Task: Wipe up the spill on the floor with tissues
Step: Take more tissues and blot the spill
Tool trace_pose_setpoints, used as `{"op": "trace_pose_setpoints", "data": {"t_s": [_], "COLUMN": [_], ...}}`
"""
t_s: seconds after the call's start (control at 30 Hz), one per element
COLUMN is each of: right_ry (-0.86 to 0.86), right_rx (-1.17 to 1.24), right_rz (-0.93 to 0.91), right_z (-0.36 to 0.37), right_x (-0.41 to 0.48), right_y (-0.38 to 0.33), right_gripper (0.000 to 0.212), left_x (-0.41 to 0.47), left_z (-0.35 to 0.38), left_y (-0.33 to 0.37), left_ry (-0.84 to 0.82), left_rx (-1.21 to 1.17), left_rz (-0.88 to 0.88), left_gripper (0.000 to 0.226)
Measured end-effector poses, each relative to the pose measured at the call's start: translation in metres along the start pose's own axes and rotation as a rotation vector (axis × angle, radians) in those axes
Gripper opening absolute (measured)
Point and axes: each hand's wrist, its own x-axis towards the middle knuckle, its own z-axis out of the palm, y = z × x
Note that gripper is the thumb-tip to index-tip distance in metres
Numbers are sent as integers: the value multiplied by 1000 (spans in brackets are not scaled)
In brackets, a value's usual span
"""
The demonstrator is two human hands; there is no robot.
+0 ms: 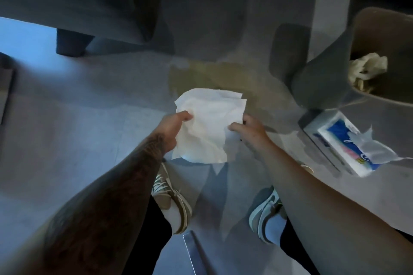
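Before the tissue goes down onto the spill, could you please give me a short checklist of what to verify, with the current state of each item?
1. Tissue in hand: ok, the left hand and right hand each pinch a side edge.
2. Tissue clean: ok, it looks white and unstained.
3. Tissue opened out: ok, spread between the hands, though crumpled.
4. Spill located: ok, a yellowish patch on the floor just beyond the tissue.
5. Spare tissues nearby: ok, the opened tissue pack lies on the floor to the right.
6. Bin has room: cannot tell, used tissues sit inside but its depth is hidden.
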Motion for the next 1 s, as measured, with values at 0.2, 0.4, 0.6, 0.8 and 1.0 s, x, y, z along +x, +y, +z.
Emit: {"op": "trace_pose_setpoints", "data": {"t_s": [0.2,0.4,0.6,0.8,1.0], "right_ry": [60,195,129,95,12], "right_rx": [-128,-108,-294,-493,-625], "right_rz": [-103,-341,-397,-453,-370], "right_z": [39,68,83,83,85], "right_x": [62,123,166,192,221], "right_y": [-47,-112,-153,-150,-159], "right_gripper": [22,23,62,51,6], "left_x": [47,95,139,146,164], "left_z": [-24,-35,-35,-29,-28], "left_y": [18,64,92,102,114], "left_ry": [254,324,400,598,449], "left_rx": [195,116,187,522,1351], "left_rz": [236,376,418,510,799], "left_gripper": [31,48,49,78,68]}}
